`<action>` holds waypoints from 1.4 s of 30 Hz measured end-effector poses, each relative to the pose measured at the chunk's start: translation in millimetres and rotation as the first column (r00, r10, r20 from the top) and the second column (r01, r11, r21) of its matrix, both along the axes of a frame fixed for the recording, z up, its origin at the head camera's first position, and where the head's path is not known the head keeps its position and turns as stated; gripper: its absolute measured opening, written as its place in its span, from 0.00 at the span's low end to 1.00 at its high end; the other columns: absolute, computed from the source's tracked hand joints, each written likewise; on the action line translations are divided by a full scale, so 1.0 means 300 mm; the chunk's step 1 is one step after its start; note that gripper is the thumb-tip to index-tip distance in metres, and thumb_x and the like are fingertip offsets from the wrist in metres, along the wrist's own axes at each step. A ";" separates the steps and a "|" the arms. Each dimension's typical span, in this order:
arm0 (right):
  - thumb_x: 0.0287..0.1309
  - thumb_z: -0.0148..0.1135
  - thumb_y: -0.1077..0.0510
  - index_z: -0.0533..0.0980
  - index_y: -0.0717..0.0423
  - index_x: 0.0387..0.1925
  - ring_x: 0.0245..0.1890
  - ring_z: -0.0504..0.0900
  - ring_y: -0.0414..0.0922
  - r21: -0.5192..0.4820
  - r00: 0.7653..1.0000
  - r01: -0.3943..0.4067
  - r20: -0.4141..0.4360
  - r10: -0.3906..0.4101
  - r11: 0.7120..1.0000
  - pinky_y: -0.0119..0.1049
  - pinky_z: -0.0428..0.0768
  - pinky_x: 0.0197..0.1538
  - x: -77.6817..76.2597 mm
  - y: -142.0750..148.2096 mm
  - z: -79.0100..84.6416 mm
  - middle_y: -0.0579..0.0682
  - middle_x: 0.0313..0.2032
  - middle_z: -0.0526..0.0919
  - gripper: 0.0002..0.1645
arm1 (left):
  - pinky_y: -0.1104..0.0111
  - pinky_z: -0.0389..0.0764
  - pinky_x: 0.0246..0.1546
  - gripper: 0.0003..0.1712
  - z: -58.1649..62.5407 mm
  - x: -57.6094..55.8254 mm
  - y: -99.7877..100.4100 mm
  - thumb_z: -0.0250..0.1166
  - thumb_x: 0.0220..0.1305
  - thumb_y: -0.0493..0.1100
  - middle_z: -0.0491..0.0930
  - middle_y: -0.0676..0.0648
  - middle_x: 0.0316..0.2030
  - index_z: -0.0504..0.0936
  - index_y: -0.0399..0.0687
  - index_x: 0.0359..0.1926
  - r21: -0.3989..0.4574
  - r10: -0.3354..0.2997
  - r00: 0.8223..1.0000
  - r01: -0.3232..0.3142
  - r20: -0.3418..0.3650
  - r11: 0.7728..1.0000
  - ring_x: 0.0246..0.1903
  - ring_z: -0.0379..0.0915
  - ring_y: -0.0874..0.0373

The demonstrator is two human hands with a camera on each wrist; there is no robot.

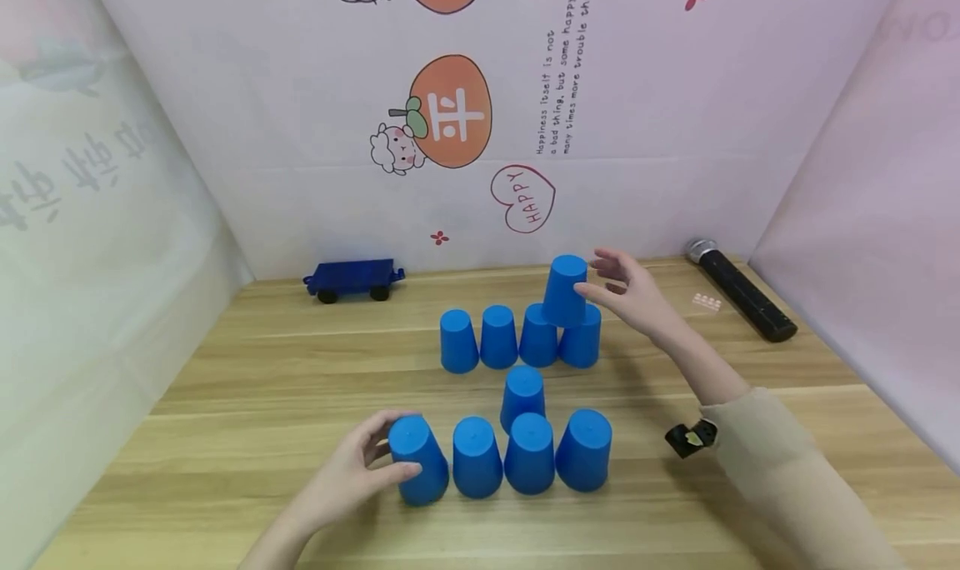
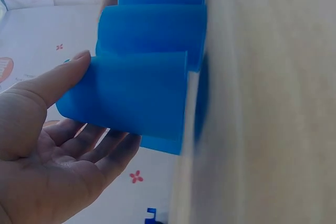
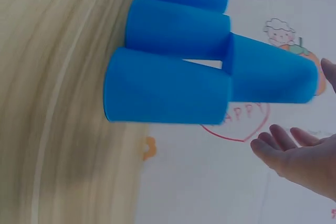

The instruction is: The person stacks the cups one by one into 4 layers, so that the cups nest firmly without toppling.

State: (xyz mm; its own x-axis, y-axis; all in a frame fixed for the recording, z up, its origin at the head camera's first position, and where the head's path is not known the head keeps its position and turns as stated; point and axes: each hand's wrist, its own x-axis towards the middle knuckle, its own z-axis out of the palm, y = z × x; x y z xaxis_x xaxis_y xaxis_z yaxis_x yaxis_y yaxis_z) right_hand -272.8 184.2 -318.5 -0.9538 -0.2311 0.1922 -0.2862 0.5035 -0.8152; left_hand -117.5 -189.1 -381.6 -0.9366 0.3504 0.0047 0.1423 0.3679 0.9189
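Note:
My left hand (image 1: 352, 474) holds the leftmost blue cup (image 1: 420, 470) of the front row, thumb on one side and fingers on the other. In the left wrist view, that upside-down cup (image 2: 126, 93) tilts slightly against its neighbours. At the back, my right hand (image 1: 633, 299) is beside an upper blue cup (image 1: 566, 291), fingers spread and loosely bent. This cup stands across the two right cups (image 1: 581, 341) of the back row. In the right wrist view, a gap shows between the fingers (image 3: 281, 156) and the upper cup (image 3: 273, 74).
More upside-down blue cups (image 1: 477, 462) continue the front row, with a single cup (image 1: 522, 395) just behind them. Others stand at the left of the back row (image 1: 459, 341). A blue toy wagon (image 1: 352, 278) sits back left; a black microphone (image 1: 742, 295) lies back right.

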 end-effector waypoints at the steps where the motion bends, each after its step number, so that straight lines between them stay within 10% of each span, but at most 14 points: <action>1: 0.61 0.58 0.43 0.51 0.58 0.70 0.68 0.60 0.61 0.002 1.000 0.002 -0.001 -0.002 1.000 0.59 0.62 0.66 0.011 0.011 0.006 0.65 0.67 0.61 0.45 | 0.51 0.73 0.58 0.32 0.009 -0.003 -0.004 0.67 0.58 0.47 0.73 0.40 0.56 0.67 0.42 0.61 0.002 0.007 1.000 -0.007 -0.017 1.000 0.56 0.71 0.47; 8: 0.65 0.53 0.45 0.54 0.61 0.68 0.66 0.62 0.63 0.025 0.997 -0.068 0.049 0.067 0.997 0.60 0.66 0.63 0.116 0.070 0.021 0.65 0.65 0.63 0.39 | 0.59 0.79 0.53 0.27 0.095 -0.054 -0.025 0.66 0.59 0.40 0.77 0.44 0.51 0.70 0.44 0.59 0.017 0.040 0.967 -0.037 -0.251 0.999 0.49 0.75 0.64; 12: 0.68 0.50 0.47 0.56 0.62 0.67 0.63 0.66 0.63 0.070 0.985 -0.153 0.089 0.147 0.986 0.59 0.70 0.60 0.188 0.088 -0.002 0.66 0.64 0.65 0.35 | 0.57 0.79 0.53 0.27 0.145 -0.104 -0.007 0.67 0.58 0.39 0.78 0.44 0.51 0.71 0.45 0.58 0.023 0.046 0.949 -0.041 -0.313 0.999 0.50 0.76 0.59; 21: 0.66 0.53 0.54 0.65 0.61 0.61 0.58 0.72 0.59 0.109 0.903 -0.415 0.170 0.394 0.903 0.44 0.78 0.56 0.306 0.094 -0.067 0.61 0.58 0.73 0.26 | 0.50 0.77 0.53 0.28 0.235 -0.266 0.065 0.67 0.58 0.46 0.75 0.42 0.54 0.70 0.50 0.59 0.025 0.083 0.961 -0.080 -0.262 0.997 0.56 0.73 0.45; 27: 0.61 0.60 0.57 0.63 0.63 0.61 0.58 0.72 0.59 0.044 0.836 -0.528 0.203 0.510 0.848 0.54 0.73 0.58 0.349 0.068 -0.101 0.64 0.59 0.71 0.30 | 0.50 0.76 0.55 0.30 0.243 -0.390 0.120 0.67 0.58 0.50 0.75 0.44 0.55 0.70 0.52 0.60 0.017 0.097 0.962 -0.096 -0.254 0.995 0.58 0.72 0.47; 42: 0.56 0.65 0.54 0.67 0.66 0.56 0.51 0.76 0.59 0.097 0.864 -0.496 0.151 0.480 0.863 0.51 0.81 0.49 0.380 0.015 -0.124 0.63 0.53 0.75 0.31 | 0.52 0.74 0.58 0.34 0.208 -0.543 0.201 0.67 0.57 0.54 0.73 0.45 0.59 0.68 0.52 0.63 -0.004 0.124 0.966 -0.128 -0.227 0.992 0.60 0.69 0.47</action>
